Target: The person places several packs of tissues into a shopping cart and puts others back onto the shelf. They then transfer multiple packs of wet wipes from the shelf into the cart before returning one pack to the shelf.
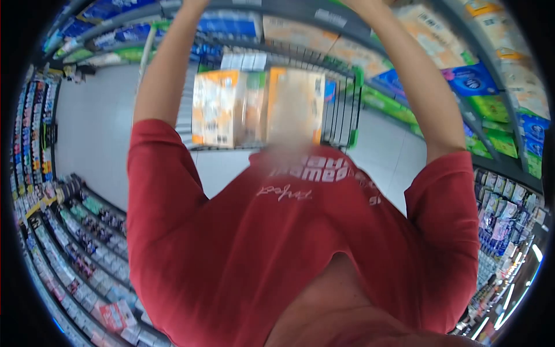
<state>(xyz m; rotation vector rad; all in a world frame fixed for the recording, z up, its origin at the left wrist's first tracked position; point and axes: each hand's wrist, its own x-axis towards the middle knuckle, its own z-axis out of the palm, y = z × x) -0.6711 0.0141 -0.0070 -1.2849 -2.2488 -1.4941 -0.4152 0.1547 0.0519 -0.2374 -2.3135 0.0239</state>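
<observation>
Both my arms reach up and forward past the top edge of the head view. My left forearm [167, 69] and right forearm [413, 63] show, but my hands are cut off beyond the wrists, so what they hold or touch is hidden. Between and below them stands a wire shopping cart [342, 110] with green corners. Inside it, a white-and-orange package [217, 110] sits on the left and a similar, larger package [295, 101] on the right. A blur covers part of the right one. The shelf edge [289, 11] crosses near my wrists.
Shelves with orange-white packs [433, 34], blue packs [471, 79] and green packs [494, 110] run along the front and right. Racks of small goods [87, 248] line the lower left. Grey tiled floor [92, 121] lies left of the cart.
</observation>
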